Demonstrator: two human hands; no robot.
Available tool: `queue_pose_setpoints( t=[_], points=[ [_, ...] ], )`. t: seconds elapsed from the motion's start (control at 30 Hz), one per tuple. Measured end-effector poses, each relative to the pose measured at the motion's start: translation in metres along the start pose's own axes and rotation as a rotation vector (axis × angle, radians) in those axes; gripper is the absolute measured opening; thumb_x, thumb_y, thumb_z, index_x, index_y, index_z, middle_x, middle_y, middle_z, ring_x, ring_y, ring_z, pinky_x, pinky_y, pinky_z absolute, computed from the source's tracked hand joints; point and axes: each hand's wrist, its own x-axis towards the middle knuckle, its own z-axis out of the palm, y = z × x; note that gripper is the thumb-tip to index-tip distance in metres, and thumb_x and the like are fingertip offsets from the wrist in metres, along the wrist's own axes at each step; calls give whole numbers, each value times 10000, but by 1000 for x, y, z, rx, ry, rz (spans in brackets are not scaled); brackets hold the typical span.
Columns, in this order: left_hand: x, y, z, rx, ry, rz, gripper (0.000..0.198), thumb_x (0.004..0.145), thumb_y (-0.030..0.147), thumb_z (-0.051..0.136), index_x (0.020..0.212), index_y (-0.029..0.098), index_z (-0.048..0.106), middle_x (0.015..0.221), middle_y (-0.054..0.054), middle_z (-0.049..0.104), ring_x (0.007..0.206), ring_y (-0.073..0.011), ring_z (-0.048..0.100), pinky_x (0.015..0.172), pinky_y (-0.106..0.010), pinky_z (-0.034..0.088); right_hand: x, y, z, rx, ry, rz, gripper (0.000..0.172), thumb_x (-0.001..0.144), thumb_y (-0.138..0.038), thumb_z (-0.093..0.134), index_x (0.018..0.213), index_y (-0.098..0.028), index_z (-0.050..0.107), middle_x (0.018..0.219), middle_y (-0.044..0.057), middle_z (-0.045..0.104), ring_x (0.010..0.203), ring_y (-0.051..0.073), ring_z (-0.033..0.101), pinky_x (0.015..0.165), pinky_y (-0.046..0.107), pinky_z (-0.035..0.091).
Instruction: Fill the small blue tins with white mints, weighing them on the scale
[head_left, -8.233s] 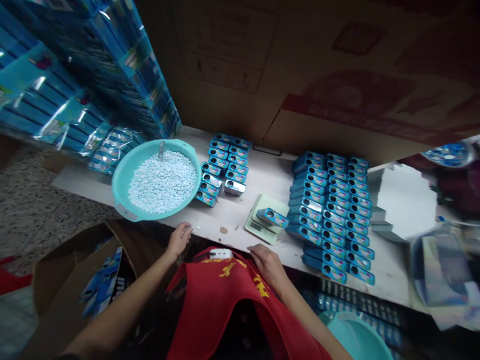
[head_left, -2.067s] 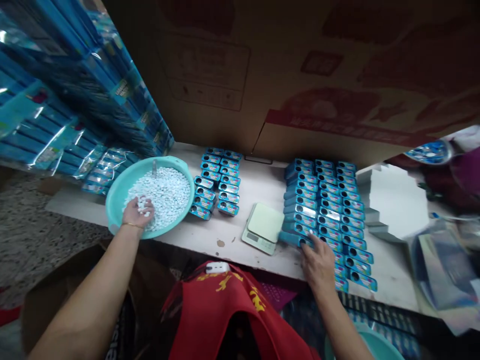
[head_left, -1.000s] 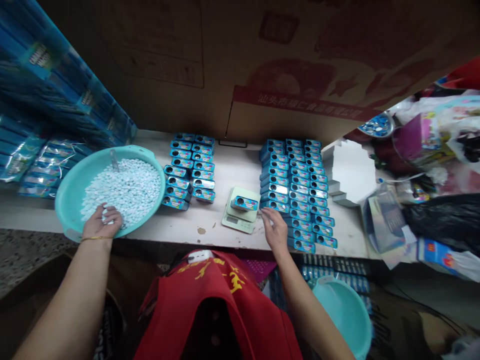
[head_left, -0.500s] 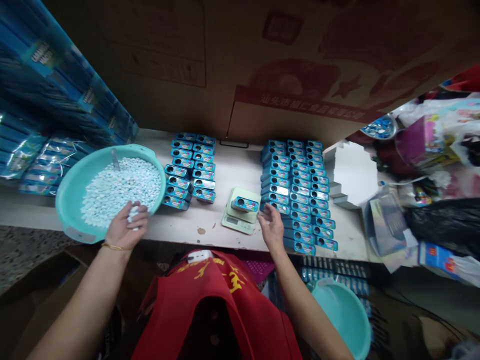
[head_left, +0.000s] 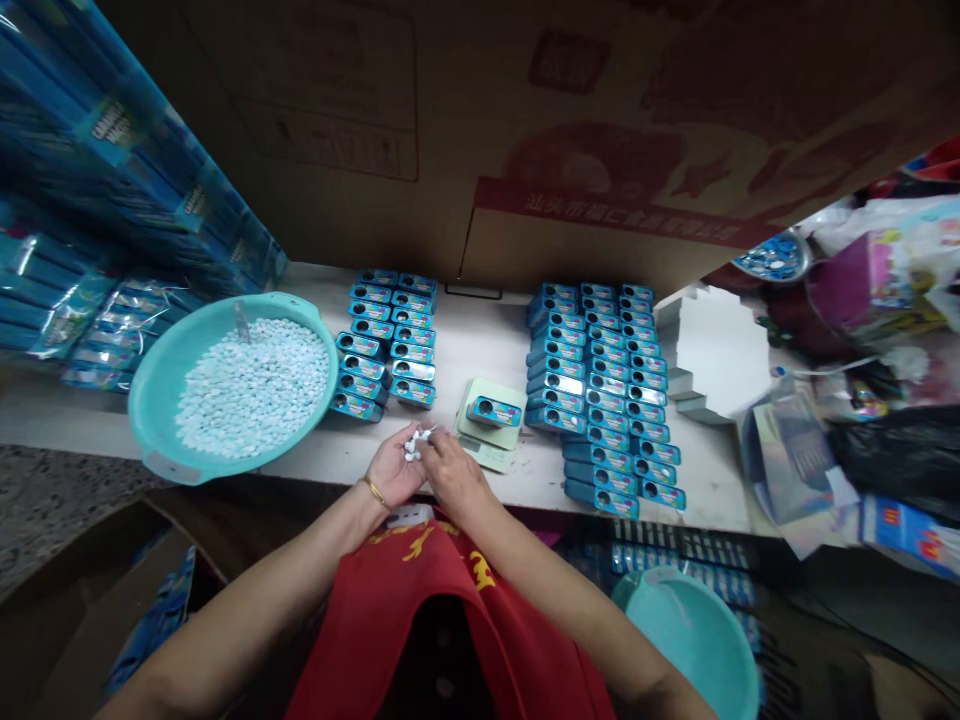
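My left hand (head_left: 397,468) is cupped palm up in front of the kitchen scale, holding a few small white candies (head_left: 414,443). Over that palm, my right hand (head_left: 454,474) has its fingers drawn together, their tips on the candies. One blue tin (head_left: 496,411) with a dark round hole in its top stands on the pale green kitchen scale (head_left: 508,437), just beyond my right hand. To the left is a turquoise basin (head_left: 156,400) with a heap of the same white candies (head_left: 255,385) and a clear scoop (head_left: 241,322) stuck in it.
Blue tins stand in rows left (head_left: 365,365) and right (head_left: 607,400) of the scale. Wrapped blue packs (head_left: 150,180) are stacked at the far left. A large cardboard box (head_left: 360,150) rises behind the table. A second turquoise basin (head_left: 705,640) sits low at right.
My left hand has moved right, from the basin to in front of the scale, carrying candies. My right hand has left the tins beside the scale and come to my left palm.
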Motion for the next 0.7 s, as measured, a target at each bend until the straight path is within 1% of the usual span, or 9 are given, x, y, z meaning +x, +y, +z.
queue_pose_setpoints(
  t=[0.1,0.17,0.23,0.3,0.4,0.5,0.6,0.7],
  points=[
    [6,-3,3,5,24,-2,229,807,203,394,763,95,592,720,-81,621,715,-147,596,663,-255,473,0,12,-2,-9,-50,-17,269,801,-137,412,1049,-175,508,955,87,519,893,186,477,711,276,446],
    [9,-5,9,11,48,20,237,809,191,384,743,88,587,671,-70,611,637,-127,589,598,-230,473,0,21,-5,40,-32,-6,206,799,-164,431,967,-184,549,917,71,529,856,168,490,720,262,438],
    [13,-6,17,13,59,45,245,812,182,377,725,81,581,625,-60,600,572,-109,575,549,-211,466,1,29,-9,126,24,11,175,784,-171,456,917,-190,568,908,61,538,846,156,499,743,257,428],
    [17,-6,24,12,57,56,240,809,176,380,711,77,576,603,-58,594,551,-106,570,540,-212,466,1,38,-13,246,111,27,170,765,-154,472,895,-191,575,899,53,550,844,145,507,748,246,423],
    [24,-6,30,17,33,49,216,798,175,392,715,81,567,671,-97,615,656,-154,600,618,-272,486,1,56,-24,373,240,89,159,754,-149,472,860,-186,585,834,37,568,780,126,526,708,227,428],
    [31,-6,32,34,18,38,184,788,172,400,741,89,558,764,-132,625,792,-203,602,716,-345,477,4,75,-33,311,306,175,154,748,-151,470,829,-178,598,802,39,571,751,133,532,692,233,428],
    [34,-5,28,50,37,47,157,779,181,420,765,98,552,775,-131,626,817,-214,600,739,-368,473,8,88,-35,175,288,216,185,753,-146,452,858,-173,602,849,59,577,802,153,535,739,258,420],
    [29,-1,20,45,58,54,139,771,186,438,775,104,551,776,-125,629,826,-219,600,742,-378,476,9,94,-31,134,268,215,215,766,-154,441,917,-183,592,889,61,583,840,159,535,766,267,415]
  ],
)
